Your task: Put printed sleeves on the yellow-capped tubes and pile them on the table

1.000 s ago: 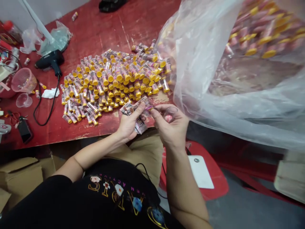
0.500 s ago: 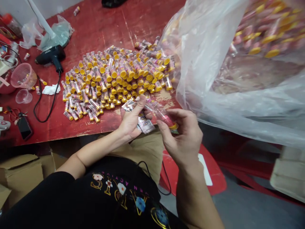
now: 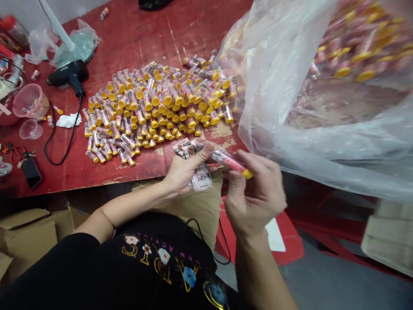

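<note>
While left hand holds wrappers, right hand touches tube.

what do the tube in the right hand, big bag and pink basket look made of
Tube: probably clear, glossy plastic; see-through with bright highlights.
Big bag: thin, translucent plastic film, judging by its soft creases and milky sheen.
Pink basket: likely moulded plastic, semi-gloss, from its thin perforated wall.

Workshop, small-goods kind: scuffed red worktable, heap of yellow-capped tubes, bulky plastic bag holding more, corded black heat gun, cardboard box below.
</note>
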Tool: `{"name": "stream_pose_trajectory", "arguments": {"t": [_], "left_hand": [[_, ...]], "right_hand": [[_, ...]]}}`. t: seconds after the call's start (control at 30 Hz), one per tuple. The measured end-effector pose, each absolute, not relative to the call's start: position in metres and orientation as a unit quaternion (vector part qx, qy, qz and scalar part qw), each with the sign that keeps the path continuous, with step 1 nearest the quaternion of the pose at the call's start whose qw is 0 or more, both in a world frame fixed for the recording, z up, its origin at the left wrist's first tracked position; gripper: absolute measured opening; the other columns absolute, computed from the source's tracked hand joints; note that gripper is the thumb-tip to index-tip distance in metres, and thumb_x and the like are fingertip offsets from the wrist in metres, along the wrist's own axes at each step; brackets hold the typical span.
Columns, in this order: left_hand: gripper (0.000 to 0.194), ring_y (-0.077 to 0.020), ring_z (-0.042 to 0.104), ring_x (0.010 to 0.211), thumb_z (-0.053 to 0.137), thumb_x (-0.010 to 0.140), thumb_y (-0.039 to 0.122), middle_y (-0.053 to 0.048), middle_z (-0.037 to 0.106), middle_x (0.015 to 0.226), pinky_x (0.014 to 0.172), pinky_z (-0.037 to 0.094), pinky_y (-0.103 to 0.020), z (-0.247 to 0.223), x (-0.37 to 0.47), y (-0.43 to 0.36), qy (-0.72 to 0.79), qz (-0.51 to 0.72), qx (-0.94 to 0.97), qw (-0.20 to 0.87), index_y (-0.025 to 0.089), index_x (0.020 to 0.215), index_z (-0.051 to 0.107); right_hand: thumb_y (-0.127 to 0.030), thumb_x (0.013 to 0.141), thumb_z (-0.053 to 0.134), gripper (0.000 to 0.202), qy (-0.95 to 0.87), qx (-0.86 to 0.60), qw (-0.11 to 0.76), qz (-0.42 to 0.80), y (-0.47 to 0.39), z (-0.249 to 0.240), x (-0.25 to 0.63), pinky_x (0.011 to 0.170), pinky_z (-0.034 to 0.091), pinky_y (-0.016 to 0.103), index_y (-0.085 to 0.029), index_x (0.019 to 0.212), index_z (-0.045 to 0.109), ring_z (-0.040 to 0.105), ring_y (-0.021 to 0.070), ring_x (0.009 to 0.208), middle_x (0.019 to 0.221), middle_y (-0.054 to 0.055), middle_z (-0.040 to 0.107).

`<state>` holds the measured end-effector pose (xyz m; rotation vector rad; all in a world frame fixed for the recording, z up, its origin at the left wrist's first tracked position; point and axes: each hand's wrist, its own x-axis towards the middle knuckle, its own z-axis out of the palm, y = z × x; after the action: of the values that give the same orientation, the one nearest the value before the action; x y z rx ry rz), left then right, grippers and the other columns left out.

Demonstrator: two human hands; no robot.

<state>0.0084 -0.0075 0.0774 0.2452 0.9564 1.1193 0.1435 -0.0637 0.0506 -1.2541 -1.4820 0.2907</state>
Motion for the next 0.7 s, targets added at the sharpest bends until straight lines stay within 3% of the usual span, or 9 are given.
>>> {"name": "stream_pose_trajectory", "arguments": {"t": [0.1,0.2,0.33,0.47,0.7], "left_hand": [[0.056,-0.0077,0.063,0.061,0.105,0.057,0.038,0.005,0.068,0.077,0.066,0.058,-0.023,0.076,0.008,-0.007,0.435,0.519,0.129,0.725,0.018,0.095,0.07],[0.059,-0.0083,0.064,0.061,0.106,0.054,0.04,0.004,0.072,0.081,0.061,0.057,-0.022,0.077,0.01,-0.01,0.407,0.524,0.165,0.73,0.018,0.097,0.071],[0.06,-0.0113,0.067,0.066,0.105,0.056,0.037,0.001,0.076,0.09,0.061,0.055,-0.023,0.079,0.012,-0.016,0.407,0.501,0.203,0.736,0.021,0.105,0.075],[0.071,-0.012,0.068,0.066,0.103,0.061,0.03,0.002,0.078,0.093,0.063,0.055,-0.024,0.078,0.012,-0.012,0.441,0.491,0.187,0.727,0.028,0.125,0.075],[0.074,-0.0133,0.073,0.072,0.104,0.06,0.027,0.0,0.078,0.09,0.072,0.062,-0.025,0.071,0.02,0.021,0.438,0.515,0.13,0.726,0.021,0.127,0.074]], "right_hand": [[-0.026,0.105,0.057,0.051,-0.655,-0.504,0.526,0.199,-0.067,0.05,0.146,0.112,0.059,0.053,-0.036,0.155,0.059,0.066,0.029,0.136,0.146,0.01,0.067],[-0.023,0.1,0.068,0.049,-0.635,-0.513,0.558,0.15,-0.064,0.048,0.145,0.1,0.064,0.046,-0.038,0.146,0.068,0.074,0.0247,0.113,0.128,0.007,0.074],[-0.026,0.096,0.075,0.031,-0.584,-0.557,0.581,0.104,-0.056,0.046,0.139,0.082,0.063,0.039,-0.034,0.125,0.081,0.072,0.0194,0.091,0.102,0.004,0.074],[-0.026,0.093,0.079,0.022,-0.556,-0.557,0.609,0.097,-0.047,0.046,0.136,0.074,0.058,0.035,-0.034,0.112,0.085,0.068,0.0163,0.081,0.09,0.002,0.072],[-0.027,0.091,0.082,0.016,-0.539,-0.556,0.626,0.091,-0.007,0.034,0.136,0.068,0.054,0.031,-0.031,0.106,0.087,0.068,0.015,0.076,0.085,0.001,0.074]]}}
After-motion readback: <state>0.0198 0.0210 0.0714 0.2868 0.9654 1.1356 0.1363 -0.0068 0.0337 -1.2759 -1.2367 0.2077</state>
